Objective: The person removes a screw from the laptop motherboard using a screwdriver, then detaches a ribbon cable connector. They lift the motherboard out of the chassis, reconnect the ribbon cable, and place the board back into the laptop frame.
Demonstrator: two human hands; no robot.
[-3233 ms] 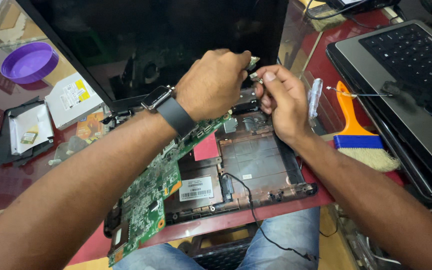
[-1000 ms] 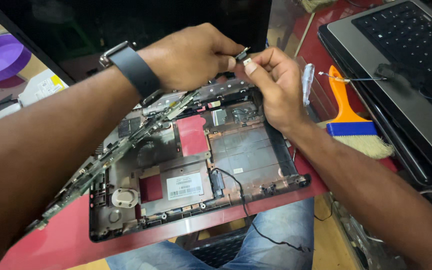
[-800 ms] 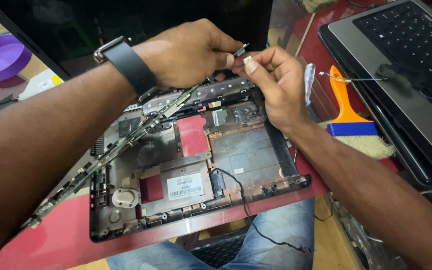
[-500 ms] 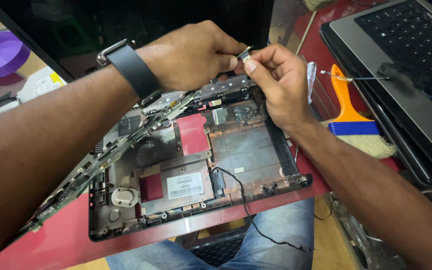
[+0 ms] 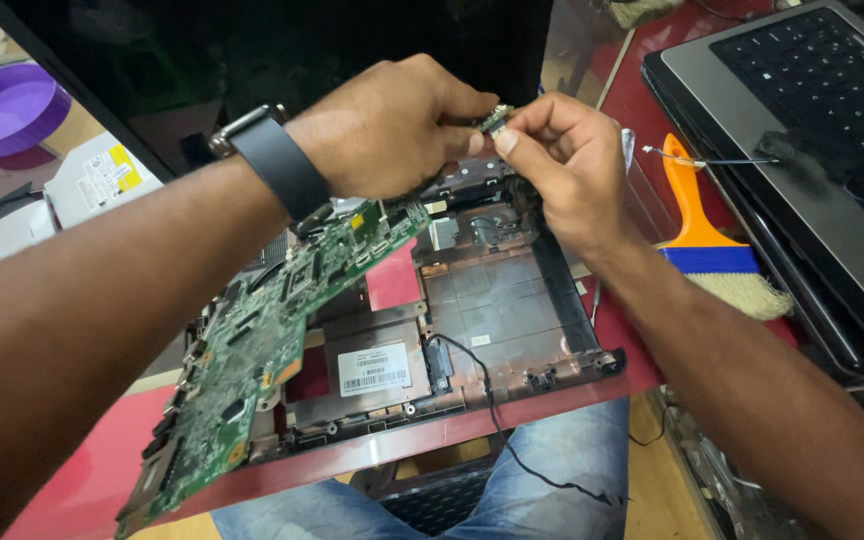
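Both my left hand (image 5: 392,125) and right hand (image 5: 562,160) pinch the small connector (image 5: 497,118) at twelve o'clock; the green motherboard (image 5: 272,340) has tilted flatter since.

You are working over a red table (image 5: 642,95). On it are lying the opened laptop base (image 5: 492,320) at centre, a brush (image 5: 717,245) right of it, and a purple bowl (image 5: 7,105) at upper left.

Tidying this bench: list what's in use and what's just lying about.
In use: left hand, right hand, small connector part, green motherboard, red laptop base.
Lying about: orange brush, purple bowl, grey laptop.
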